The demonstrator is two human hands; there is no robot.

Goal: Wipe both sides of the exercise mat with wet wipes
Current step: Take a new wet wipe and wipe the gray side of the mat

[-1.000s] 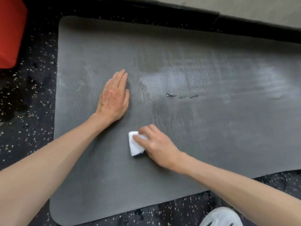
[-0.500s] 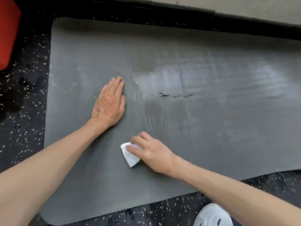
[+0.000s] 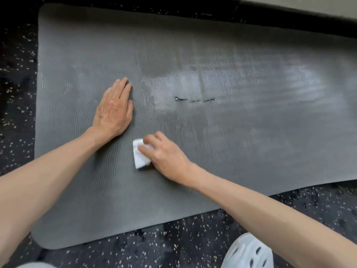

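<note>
Wiping the upper face of the grey exercise mat point(image 3: 241, 151) is the step in hand, and I judge it is in the middle of this first side. I take the short dark tear point(image 3: 193, 99) in the mat as my landmark.

The right hand point(image 3: 164, 153) is on the near side of the tear and a little to its left. Its fingers are bent over a folded white wet wipe point(image 3: 140, 159) and hold it down on the ribbed surface. The left hand point(image 3: 114, 109) lies flat on the mat to the left of the tear, fingers straight and close together, holding nothing; it seems to steady the mat. A wet shine point(image 3: 170, 84) spreads just beyond the tear and far to its right, while the part near the wipe looks more dull. The mat lies flat on a black speckled floor point(image 3: 173, 244), and a white shoe point(image 3: 249, 252) is well on the near side of the tear.

The next move, I think, calls for more strokes over the dull end left of the tear, with firm pressure, and later for turning the mat over.

Compared with half a second ago, the wipe has come a little closer to the tear, near where it was one second ago, so the stroke goes back and forth. The left hand has hardly moved. The red object far to the left is now out of view.
</note>
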